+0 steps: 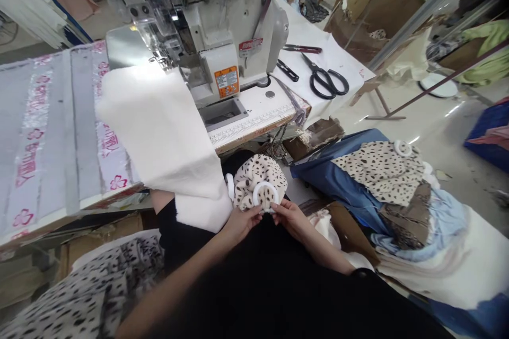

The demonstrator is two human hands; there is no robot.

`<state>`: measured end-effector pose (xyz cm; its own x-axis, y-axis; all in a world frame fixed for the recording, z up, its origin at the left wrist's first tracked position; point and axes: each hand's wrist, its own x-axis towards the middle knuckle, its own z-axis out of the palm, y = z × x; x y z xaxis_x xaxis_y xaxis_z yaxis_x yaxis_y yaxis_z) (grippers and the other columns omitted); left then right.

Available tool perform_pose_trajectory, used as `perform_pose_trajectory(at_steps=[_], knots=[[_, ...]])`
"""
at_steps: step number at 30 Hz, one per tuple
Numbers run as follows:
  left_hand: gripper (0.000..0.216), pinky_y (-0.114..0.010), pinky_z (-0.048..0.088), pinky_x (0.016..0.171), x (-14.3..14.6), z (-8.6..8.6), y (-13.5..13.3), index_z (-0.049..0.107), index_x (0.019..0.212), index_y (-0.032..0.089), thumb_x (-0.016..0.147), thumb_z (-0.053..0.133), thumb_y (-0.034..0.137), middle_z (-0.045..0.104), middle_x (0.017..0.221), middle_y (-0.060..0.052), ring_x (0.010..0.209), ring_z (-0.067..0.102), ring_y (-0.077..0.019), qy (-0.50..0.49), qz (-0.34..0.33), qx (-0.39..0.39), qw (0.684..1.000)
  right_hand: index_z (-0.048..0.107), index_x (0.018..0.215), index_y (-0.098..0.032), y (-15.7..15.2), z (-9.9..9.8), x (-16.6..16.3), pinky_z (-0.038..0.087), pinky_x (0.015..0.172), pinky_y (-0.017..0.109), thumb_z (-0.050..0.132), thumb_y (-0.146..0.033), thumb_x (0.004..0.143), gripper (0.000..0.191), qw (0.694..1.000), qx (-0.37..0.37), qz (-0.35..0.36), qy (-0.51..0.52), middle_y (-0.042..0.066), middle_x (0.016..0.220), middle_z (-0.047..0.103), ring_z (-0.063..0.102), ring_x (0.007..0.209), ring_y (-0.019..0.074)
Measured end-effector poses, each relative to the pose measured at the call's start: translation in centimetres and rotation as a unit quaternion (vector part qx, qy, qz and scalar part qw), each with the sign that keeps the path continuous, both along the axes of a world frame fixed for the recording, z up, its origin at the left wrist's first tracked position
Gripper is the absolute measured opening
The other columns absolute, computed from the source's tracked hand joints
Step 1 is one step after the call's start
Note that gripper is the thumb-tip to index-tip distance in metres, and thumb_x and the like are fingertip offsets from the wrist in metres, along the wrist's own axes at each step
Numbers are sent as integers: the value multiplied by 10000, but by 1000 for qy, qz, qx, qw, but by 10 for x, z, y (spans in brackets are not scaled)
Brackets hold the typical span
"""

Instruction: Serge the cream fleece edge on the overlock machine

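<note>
A spotted fabric piece (pixel 262 169), cream with dark dots, rests bunched over my lap. It has a round ear-like patch edged in white (pixel 265 194) and a second white-edged part at its left side. My left hand (pixel 244 222) pinches the lower left of the patch between thumb and fingers. On the lower right, my right hand (pixel 289 216) pinches the same edge, close to the left one. White fabric (pixel 159 132) drapes from the sewing machine (pixel 222 26) over the table edge onto my leg, beside the left hand.
Black scissors (pixel 324 78), a black snipper (pixel 288 70) and dark red tweezers (pixel 303 49) lie right of the machine. More spotted fabric (pixel 382 167) tops a pile at the right. Another spotted heap (pixel 103 280) is at lower left. A metal stand (pixel 437 82) rises behind.
</note>
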<state>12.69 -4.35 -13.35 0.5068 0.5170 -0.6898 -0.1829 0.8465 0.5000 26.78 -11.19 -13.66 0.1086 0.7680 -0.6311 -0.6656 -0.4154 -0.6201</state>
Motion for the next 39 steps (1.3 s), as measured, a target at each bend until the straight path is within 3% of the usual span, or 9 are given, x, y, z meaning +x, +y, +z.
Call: perform_pose_trajectory(at_steps=[6,16,25,33,39], knots=[[316,-209,406,517,-3,-2,-5,572,777,120,548,776,198,573,661,-3,550,496,-87,27,-24,27,999,581,672,-143,-6,-3,-9,353,385,180,747,-360,589,286,999,8,5,-34,-39,527,545,429,400,46],[213,-247,396,544,-8,-8,-8,611,684,103,610,729,264,586,598,-28,535,500,-121,114,-97,101,984,520,672,-161,-9,-2,-15,322,374,195,712,-418,609,327,994,20,31,-105,-62,499,516,411,377,54],[176,-250,337,573,-10,12,-2,590,500,137,616,715,181,560,505,-20,549,476,-142,133,-126,149,972,507,677,-175,-8,-3,-16,333,369,198,712,-414,604,323,990,22,48,-132,-75,475,491,412,380,60],[159,-243,356,596,-7,-8,-5,611,628,116,601,735,212,586,634,-21,597,472,-122,75,-64,64,993,547,707,-159,-6,-10,-14,368,401,191,699,-442,621,333,997,21,31,-73,-35,554,561,453,422,60],[187,-235,382,597,-4,-4,-5,615,686,107,578,749,178,586,662,-13,600,484,-104,38,-31,-7,999,564,723,-154,-8,-14,-13,374,408,188,698,-422,639,311,999,23,10,-24,-21,573,563,467,444,64]])
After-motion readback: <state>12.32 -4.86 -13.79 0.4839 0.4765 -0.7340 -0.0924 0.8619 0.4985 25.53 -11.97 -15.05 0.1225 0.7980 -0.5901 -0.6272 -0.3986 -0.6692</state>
